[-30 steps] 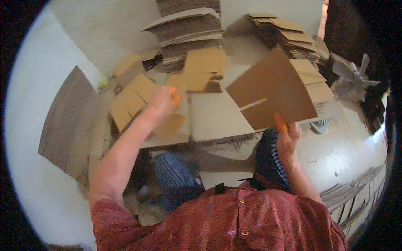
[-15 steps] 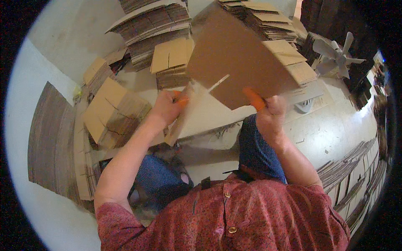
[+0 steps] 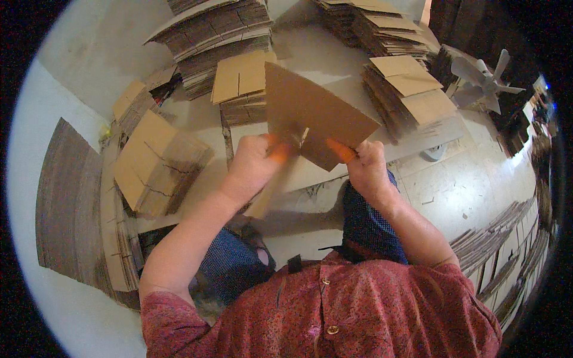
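Observation:
My right hand (image 3: 369,166), with orange coverings at its fingers, grips a brown slotted cardboard sheet (image 3: 319,110) by its near right edge. The sheet is held up, its slot facing my left hand. Closed too is my left hand (image 3: 253,161), which shows a blurred orange patch at its fingers. It holds a second cardboard piece (image 3: 262,203), seen almost edge-on and smeared by motion. The two pieces come together near the slot; whether they interlock I cannot tell.
A pale table (image 3: 304,188) lies below my hands. Slotted cardboard stacks stand left (image 3: 143,161), far left-centre (image 3: 239,80) and right (image 3: 412,86). A taller pile (image 3: 221,36) rises behind. A fan (image 3: 486,80) stands far right, and more cardboard (image 3: 507,256) lies at lower right.
My hands have come closer together. The brown sheet has moved down and looks smaller, bringing its slot to the piece in my left hand. The stack on the right is now uncovered.

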Available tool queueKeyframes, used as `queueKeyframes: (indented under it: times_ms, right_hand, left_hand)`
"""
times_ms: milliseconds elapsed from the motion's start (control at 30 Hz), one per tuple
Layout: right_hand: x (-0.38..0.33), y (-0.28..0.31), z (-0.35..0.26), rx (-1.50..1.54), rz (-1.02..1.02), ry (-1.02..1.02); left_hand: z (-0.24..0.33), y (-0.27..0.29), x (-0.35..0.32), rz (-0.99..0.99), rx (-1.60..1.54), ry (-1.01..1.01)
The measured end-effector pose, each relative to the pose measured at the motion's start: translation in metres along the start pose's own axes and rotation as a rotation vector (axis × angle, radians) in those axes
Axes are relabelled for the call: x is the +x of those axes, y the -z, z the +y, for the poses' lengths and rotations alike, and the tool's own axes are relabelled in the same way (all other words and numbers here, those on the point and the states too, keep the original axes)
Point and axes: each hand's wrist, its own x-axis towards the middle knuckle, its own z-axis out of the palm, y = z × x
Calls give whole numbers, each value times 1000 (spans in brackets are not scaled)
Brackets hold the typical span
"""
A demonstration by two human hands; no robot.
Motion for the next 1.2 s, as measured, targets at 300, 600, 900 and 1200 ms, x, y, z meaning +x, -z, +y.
queueKeyframes:
  times_ms: [300, 600, 900, 1200]
  right_hand:
    - [-2, -5, 20, -303, -148, -55]
    - [-4, -10, 61, -30, 88, -102]
    - [17, -8, 92, -90, 88, -167]
    - [14, 10, 78, -22, 324, -24]
  left_hand:
    - [-2, -8, 6, -21, -90, 18]
    - [-60, 19, 47, 37, -183, 53]
    - [-177, 31, 147, 266, 884, -174]
    - [-150, 58, 151, 142, 341, 32]
